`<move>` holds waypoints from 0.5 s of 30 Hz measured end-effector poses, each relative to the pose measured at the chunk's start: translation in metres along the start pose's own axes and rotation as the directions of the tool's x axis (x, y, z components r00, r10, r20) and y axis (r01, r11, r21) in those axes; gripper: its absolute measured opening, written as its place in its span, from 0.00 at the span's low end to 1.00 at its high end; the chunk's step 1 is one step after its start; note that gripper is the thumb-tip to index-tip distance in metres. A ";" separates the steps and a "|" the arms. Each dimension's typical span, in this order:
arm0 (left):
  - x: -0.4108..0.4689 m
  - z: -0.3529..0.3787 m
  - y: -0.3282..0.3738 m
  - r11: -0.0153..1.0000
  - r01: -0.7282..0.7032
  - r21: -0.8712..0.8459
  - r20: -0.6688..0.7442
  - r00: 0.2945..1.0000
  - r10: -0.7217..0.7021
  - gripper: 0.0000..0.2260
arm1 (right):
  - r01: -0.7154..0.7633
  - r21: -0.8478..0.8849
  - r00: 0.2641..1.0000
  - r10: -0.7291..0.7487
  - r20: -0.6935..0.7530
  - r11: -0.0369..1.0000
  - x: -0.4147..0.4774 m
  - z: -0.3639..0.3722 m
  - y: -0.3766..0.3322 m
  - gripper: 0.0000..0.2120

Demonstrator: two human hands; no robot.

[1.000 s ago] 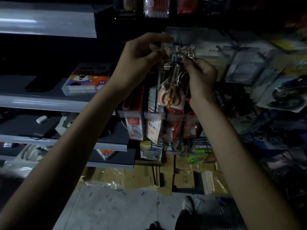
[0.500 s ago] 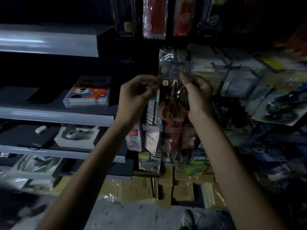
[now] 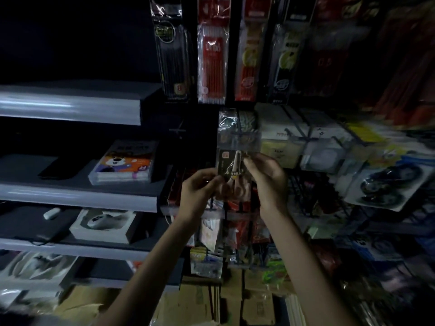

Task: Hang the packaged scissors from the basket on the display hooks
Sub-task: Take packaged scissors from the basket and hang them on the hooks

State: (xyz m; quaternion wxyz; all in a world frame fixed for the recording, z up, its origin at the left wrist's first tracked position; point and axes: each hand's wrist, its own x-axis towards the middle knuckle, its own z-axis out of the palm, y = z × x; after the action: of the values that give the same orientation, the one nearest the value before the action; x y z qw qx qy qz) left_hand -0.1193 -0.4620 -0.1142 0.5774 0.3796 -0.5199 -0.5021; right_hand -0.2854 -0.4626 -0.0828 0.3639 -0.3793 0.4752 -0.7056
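The bear-printed box [image 3: 124,162] reads "24"; the black pencil pack [image 3: 173,52] reads "8".

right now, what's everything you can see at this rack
packaged scissors: one, dark card, peach handles, held at centre before the rack
pencil packs: at least four, black and red, hanging along the top
shelves: several, grey, on the left
cartoon box: one, white and orange, on a left shelf
cardboard boxes: several, brown, on the floor below
left hand: one, fingers pinch the pack's left side
right hand: one, fingers pinch its right side
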 end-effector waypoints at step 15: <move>0.005 -0.002 -0.032 0.944 -0.118 0.308 -0.093 0.984 0.153 0.04 | 0.150 -0.363 0.986 -0.164 -0.007 0.920 -0.010 -0.014 0.056 0.13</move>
State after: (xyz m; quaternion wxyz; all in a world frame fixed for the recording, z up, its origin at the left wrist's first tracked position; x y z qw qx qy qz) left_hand -0.1233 -0.4741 -0.1444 0.5749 0.4550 -0.5811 -0.3532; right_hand -0.2852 -0.4642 -0.1411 0.2214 -0.4633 0.5716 -0.6400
